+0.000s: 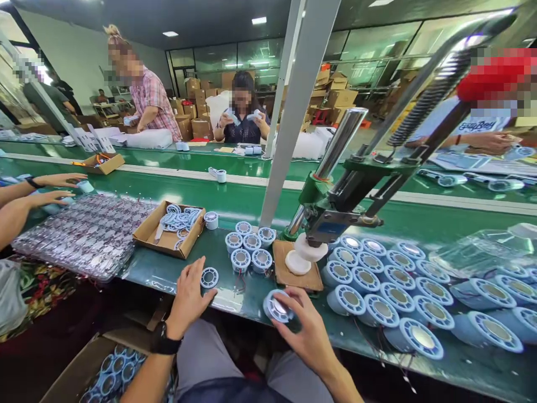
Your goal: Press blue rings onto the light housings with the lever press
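My right hand [308, 327] grips a light-blue round housing with a shiny metal disc [277, 308], held just over the table's front edge. Its thumb and fingers curl over the rim and disc. Fingers outstretched, my left hand [191, 294] rests at the table edge beside a similar blue round piece [209, 277]; whether it touches that piece I cannot tell. Between my hands, a small cluster of blue round housings [251, 242] stands disc side up, thin wires trailing from some. A hand press with a white round pad [311, 248] stands behind my right hand, above a white round seat [297, 262] on a brown board.
Many more housings [381, 310] fill the table to the right, near a clear plastic bottle [482, 249]. A cardboard tray of blue rings [181, 219] lies left, beside bubble wrap [84, 235]. A box of blue parts [117, 366] sits below. Co-worker's hands [54, 187] are far left.
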`<move>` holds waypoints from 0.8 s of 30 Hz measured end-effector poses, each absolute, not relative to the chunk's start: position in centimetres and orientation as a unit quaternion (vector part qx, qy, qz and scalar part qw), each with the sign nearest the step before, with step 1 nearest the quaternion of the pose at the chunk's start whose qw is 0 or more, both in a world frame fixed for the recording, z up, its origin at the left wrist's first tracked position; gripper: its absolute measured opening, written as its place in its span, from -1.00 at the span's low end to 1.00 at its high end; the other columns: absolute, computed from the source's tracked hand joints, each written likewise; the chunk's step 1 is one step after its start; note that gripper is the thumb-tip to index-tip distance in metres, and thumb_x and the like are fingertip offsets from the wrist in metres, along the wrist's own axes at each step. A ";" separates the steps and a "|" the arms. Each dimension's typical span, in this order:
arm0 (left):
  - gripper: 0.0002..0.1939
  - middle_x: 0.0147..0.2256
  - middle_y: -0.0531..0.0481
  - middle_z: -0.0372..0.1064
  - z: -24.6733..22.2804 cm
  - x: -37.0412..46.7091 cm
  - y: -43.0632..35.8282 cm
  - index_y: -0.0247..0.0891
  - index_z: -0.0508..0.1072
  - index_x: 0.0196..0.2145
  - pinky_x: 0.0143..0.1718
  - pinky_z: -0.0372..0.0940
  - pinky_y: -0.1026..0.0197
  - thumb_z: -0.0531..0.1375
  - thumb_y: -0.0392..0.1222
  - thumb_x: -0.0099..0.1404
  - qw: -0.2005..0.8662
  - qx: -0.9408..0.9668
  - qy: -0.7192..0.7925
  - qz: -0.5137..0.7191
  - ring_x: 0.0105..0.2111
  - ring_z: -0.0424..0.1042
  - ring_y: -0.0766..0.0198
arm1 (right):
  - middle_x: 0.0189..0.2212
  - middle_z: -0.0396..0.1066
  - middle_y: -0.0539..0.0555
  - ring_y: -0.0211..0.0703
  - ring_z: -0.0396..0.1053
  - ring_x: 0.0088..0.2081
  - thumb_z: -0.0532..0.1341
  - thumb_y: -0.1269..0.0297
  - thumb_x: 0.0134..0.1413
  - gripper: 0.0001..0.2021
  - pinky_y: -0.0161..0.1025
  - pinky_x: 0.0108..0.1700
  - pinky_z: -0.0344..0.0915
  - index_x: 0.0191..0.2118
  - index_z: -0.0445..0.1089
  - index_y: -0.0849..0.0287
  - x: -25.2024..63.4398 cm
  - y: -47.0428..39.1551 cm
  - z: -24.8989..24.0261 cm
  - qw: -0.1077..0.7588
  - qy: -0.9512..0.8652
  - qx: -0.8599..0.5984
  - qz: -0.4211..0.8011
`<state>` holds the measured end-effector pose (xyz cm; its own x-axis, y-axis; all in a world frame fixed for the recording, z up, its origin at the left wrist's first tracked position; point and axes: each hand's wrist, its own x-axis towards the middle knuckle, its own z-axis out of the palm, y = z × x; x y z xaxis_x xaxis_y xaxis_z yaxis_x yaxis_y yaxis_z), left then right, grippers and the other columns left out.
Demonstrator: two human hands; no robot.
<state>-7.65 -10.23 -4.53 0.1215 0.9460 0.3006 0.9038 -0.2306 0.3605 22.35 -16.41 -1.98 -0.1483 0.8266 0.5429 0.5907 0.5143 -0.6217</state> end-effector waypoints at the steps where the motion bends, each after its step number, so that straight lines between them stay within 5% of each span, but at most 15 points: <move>1: -0.27 0.21 -0.20 0.24 -4.7 -7.8 -10.1 -0.19 0.12 0.31 0.14 0.21 -0.18 0.25 -0.11 0.24 0.047 0.748 0.615 0.245 0.18 0.19 -0.12 | -0.06 0.28 0.12 -0.16 0.41 -0.09 0.26 0.32 0.15 -0.68 -0.30 -0.08 0.42 0.04 0.40 0.05 23.2 -17.4 -3.1 0.452 -0.729 -0.500 0.119; 4: -0.42 0.10 -0.23 0.37 -4.7 -7.7 -9.9 -0.24 0.29 0.20 0.14 0.23 -0.18 0.22 -0.03 0.27 0.070 0.714 0.626 0.306 0.11 0.31 -0.12 | -0.07 0.33 0.14 -0.12 0.42 -0.09 0.27 0.25 0.18 -0.70 -0.26 -0.09 0.44 0.04 0.41 0.06 23.7 -19.4 -5.3 0.465 -0.688 -0.553 0.071; 9: -0.27 0.06 -0.21 0.41 -2.4 -3.0 -11.0 -0.23 0.08 0.32 0.12 0.32 -0.05 0.20 0.07 0.30 0.148 0.679 0.579 0.426 0.02 0.45 0.02 | -0.02 0.39 0.18 -0.05 0.39 0.00 0.27 0.28 0.18 -0.50 -0.12 0.01 0.42 0.22 0.23 0.12 21.5 -19.1 -6.5 0.504 -0.627 -0.594 0.029; 14: -0.41 0.17 -0.17 0.31 -0.4 4.6 -13.4 -0.18 0.14 0.29 0.14 0.31 0.06 0.16 -0.12 0.35 0.201 0.853 0.381 0.295 0.13 0.36 0.07 | -0.06 0.41 0.16 -0.06 0.39 -0.04 0.23 0.37 0.14 -0.44 -0.13 -0.02 0.44 0.26 0.15 0.15 19.8 -17.8 -7.2 0.558 -0.567 -0.606 0.017; 24: -0.38 0.23 -0.16 0.24 -0.4 6.7 -12.2 -0.18 0.18 0.27 0.15 0.31 0.00 0.15 -0.32 0.26 0.220 0.878 0.353 0.236 0.15 0.32 0.04 | -0.01 0.42 0.22 -0.03 0.43 -0.03 0.31 0.31 0.09 -0.32 -0.13 -0.04 0.47 0.31 0.10 0.20 19.6 -17.4 -8.3 0.550 -0.560 -0.620 0.007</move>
